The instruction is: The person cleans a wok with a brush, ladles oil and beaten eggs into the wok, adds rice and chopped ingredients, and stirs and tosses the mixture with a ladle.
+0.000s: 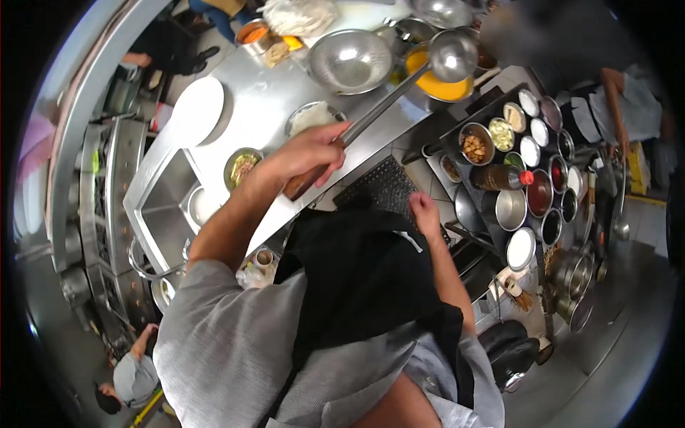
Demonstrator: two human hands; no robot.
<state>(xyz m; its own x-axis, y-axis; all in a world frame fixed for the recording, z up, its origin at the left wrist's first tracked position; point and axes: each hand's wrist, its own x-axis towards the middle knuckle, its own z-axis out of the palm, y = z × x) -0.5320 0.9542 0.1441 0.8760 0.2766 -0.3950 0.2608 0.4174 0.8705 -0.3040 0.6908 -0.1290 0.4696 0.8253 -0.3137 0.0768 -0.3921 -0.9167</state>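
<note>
My left hand (307,153) is wrapped round the handle of a long metal ladle (391,103), whose wooden end shows below the fist. The ladle's bowl is raised at the upper right, overlapping the rim of a pot of orange liquid (441,87). I cannot tell whether the bowl touches the pot. Beneath the handle on the steel counter sits a small bowl with pale contents (314,115). My right hand (426,214) hangs low beside the black apron (364,264), its fingers curled in with nothing seen in them.
On the steel counter (264,89) are a wide dimpled metal bowl (351,63), white plates (198,110) and a sink (170,192). At right, a rack holds several ingredient containers (539,192) and a red-capped bottle (499,177). A black floor mat (382,182) lies below. Other people (134,371) stand around.
</note>
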